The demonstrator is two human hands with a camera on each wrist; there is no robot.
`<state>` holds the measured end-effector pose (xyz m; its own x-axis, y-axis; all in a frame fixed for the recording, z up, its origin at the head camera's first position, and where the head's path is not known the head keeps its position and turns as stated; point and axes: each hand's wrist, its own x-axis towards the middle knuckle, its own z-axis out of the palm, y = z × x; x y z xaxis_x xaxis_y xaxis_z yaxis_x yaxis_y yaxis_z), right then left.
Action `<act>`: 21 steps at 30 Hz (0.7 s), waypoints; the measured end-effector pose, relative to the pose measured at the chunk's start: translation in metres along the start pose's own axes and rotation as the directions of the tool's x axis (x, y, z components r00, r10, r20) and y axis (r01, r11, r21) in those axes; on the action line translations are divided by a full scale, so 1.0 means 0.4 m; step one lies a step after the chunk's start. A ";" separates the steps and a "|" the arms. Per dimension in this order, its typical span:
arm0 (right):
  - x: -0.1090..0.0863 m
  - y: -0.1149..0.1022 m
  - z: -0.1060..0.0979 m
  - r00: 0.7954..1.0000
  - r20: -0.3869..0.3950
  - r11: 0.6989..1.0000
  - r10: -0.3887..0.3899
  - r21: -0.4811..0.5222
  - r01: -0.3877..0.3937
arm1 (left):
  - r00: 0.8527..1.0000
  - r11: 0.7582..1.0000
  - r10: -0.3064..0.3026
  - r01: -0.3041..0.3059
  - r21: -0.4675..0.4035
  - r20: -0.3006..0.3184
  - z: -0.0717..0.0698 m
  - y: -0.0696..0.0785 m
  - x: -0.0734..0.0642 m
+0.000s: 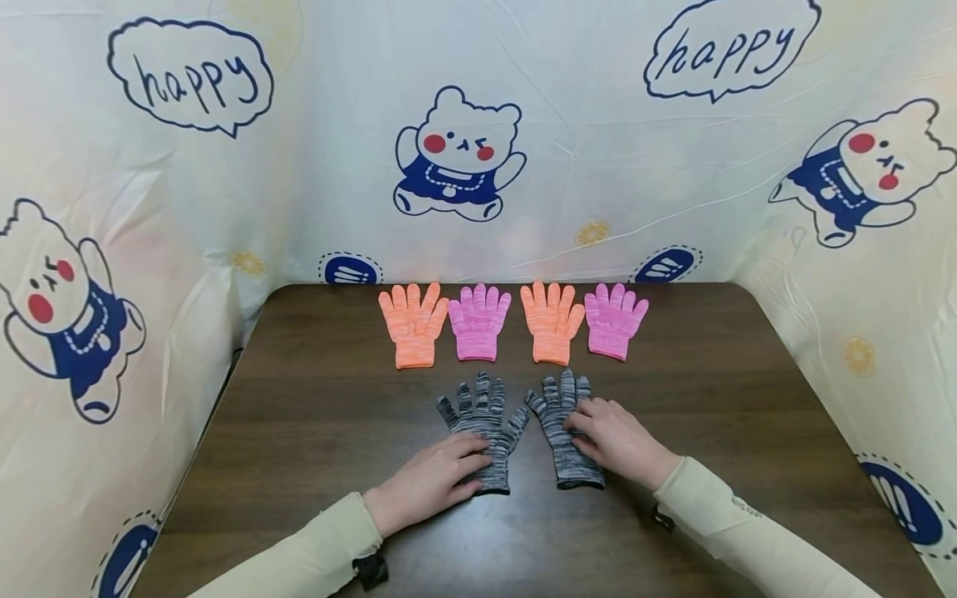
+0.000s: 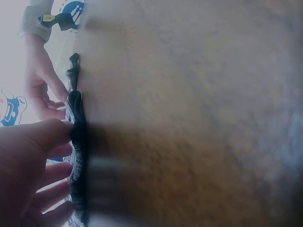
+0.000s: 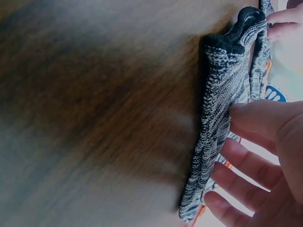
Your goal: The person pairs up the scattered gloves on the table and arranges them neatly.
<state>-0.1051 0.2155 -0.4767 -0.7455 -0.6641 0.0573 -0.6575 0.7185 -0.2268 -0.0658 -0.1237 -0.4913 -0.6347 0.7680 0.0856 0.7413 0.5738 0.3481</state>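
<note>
Two grey-and-black knit gloves lie flat side by side on the table, fingers pointing away from me. My left hand (image 1: 434, 477) rests on the palm and cuff of the left grey glove (image 1: 489, 419), its fingers spread and fairly straight. On the right grey glove (image 1: 555, 423) lies my right hand (image 1: 624, 436), fingertips touching its right side. In the right wrist view, the thumb and fingers (image 3: 248, 163) of that hand lie loosely along the knit, and the glove's black-edged cuff (image 3: 236, 33) shows. The left wrist view shows the left glove's dark cuff edge (image 2: 78, 142) beside my fingertips.
Behind the grey gloves, a row alternates orange glove (image 1: 414, 324), pink glove (image 1: 479, 322), orange glove (image 1: 552, 322) and pink glove (image 1: 615, 321). They lie on the brown wooden table (image 1: 314, 399). A printed curtain (image 1: 568, 166) surrounds its back and sides.
</note>
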 end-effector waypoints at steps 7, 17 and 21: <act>0.007 0.008 -0.007 0.999 -0.038 0.999 0.032 -0.018 -0.032 | 0.994 0.993 0.083 -0.076 0.091 -0.072 -0.007 0.012 0.019; 0.040 0.051 -0.028 0.991 -0.078 0.994 0.106 -0.012 -0.107 | 0.989 0.982 0.143 -0.138 0.128 -0.031 -0.012 0.056 0.097; 0.057 0.072 -0.043 0.985 -0.062 0.987 0.159 0.006 -0.158 | 0.986 0.974 0.167 -0.162 0.159 -0.014 -0.013 0.069 0.131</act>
<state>-0.1428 0.2244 -0.4651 -0.8456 -0.5277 0.0805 -0.5303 0.8134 -0.2391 -0.0798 -0.0689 -0.4724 -0.5054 0.8487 0.1558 0.8596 0.4795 0.1768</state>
